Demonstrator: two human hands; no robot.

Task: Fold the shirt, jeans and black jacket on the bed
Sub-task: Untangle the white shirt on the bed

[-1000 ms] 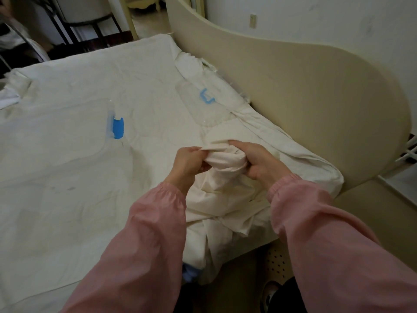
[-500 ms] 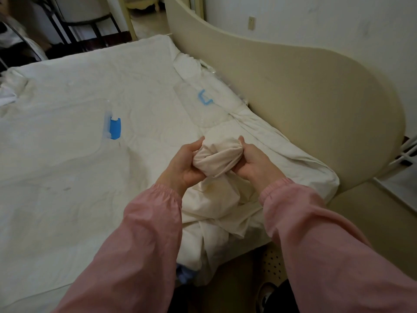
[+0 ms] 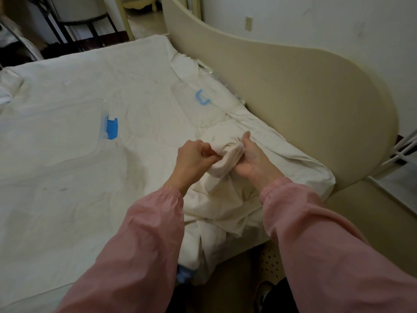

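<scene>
Both hands were closed on a bunched cream-white cloth (image 3: 228, 154) at the near right corner of the white-sheeted bed (image 3: 67, 177), close beside the curved cream wooden headboard (image 3: 304, 98). The left hand (image 3: 194, 159) pinched the left end of the bundle with curled fingers, knuckles up. The right hand (image 3: 252, 159) gripped the right end, with its thumb raised along the fabric. The bundle was held a little above a crumpled heap of the same pale fabric, which spread under the wrists and hung over the bed's edge. Whether this cloth was the shirt or part of the bedding could not be told. Long pink sleeves (image 3: 140, 245) with gathered cuffs covered both forearms. Farther out on the sheet lay two clear plastic pieces with bright blue fittings. The solid blue latch (image 3: 112, 128) was well left of the hands, and the blue U-shaped clip (image 3: 202, 100) lay beyond them near the headboard. A dark metal frame (image 3: 85, 21) stood past the far side of the bed.
</scene>
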